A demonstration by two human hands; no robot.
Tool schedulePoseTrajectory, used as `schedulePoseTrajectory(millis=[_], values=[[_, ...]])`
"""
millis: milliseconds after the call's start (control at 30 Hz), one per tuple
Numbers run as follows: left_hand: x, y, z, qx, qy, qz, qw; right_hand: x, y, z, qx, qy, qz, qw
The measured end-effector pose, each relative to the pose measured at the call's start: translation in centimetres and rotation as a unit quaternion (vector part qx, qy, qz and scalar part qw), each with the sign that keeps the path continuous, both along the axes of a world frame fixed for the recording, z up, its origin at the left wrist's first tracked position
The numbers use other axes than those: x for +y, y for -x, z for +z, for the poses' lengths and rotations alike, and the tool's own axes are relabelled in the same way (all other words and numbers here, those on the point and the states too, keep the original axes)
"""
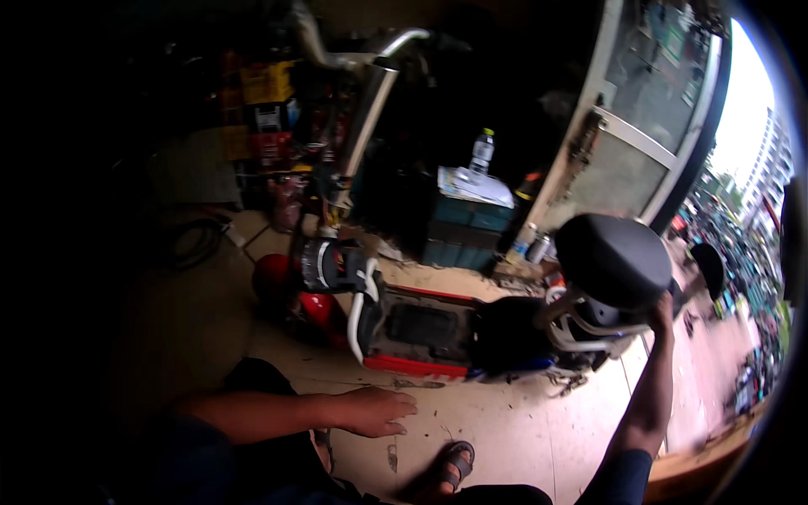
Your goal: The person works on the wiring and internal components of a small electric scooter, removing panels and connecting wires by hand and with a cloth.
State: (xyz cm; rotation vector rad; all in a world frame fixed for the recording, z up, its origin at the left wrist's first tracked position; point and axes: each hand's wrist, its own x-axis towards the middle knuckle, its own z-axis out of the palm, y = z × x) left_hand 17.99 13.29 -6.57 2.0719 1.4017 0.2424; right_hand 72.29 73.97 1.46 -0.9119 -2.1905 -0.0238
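Note:
An electric scooter with a red and white frame stands crosswise in front of me. Its dark footboard (425,324) is in the middle and its handlebar (404,40) rises at the far left. My right hand (663,311) is at the edge of the round black seat (614,261); its fingers curl behind the rim and are partly hidden. My left hand (379,412) hangs over the floor on the near side of the footboard, fingers stretched out, holding nothing. A white curved tube (358,328) is the nearest scooter part to it.
Behind the scooter, a dark green box (463,244) bears papers (480,189) and a clear bottle (482,153). A framed glass door (623,160) stands open to the right. Coloured boxes (268,84) are stacked in the dark left. My sandalled foot (454,467) is on the tiled floor.

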Motion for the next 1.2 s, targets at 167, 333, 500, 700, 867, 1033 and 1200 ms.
schedulePoseTrajectory(millis=[167,333,500,700,867,1033,1200], values=[[-1.6,2.3,1.0,0.037,-0.014,0.063,0.997,2.9,-0.4,3.3,-0.193,-0.108,0.046,0.974],[-3.8,4.1,3.5,-0.024,-0.086,0.156,0.984,-3.8,1.8,7.3,0.068,-0.033,-0.235,0.969],[-5.1,7.8,5.4,-0.097,-0.297,0.301,0.901,-21.0,13.5,14.4,0.239,-0.170,-0.171,0.941],[-3.4,13.1,13.6,-0.221,-0.443,0.518,0.698,-39.4,35.7,13.5,0.155,0.087,0.192,0.965],[1.1,16.1,13.7,-0.373,-0.457,0.473,0.654,-44.1,47.9,9.9,0.141,0.184,0.326,0.917],[2.9,16.2,12.2,-0.347,-0.459,0.475,0.665,-44.2,52.9,7.8,0.126,0.216,0.331,0.910],[2.4,15.4,11.3,-0.357,-0.437,0.468,0.681,-42.5,55.1,4.5,0.137,0.279,0.344,0.886]])
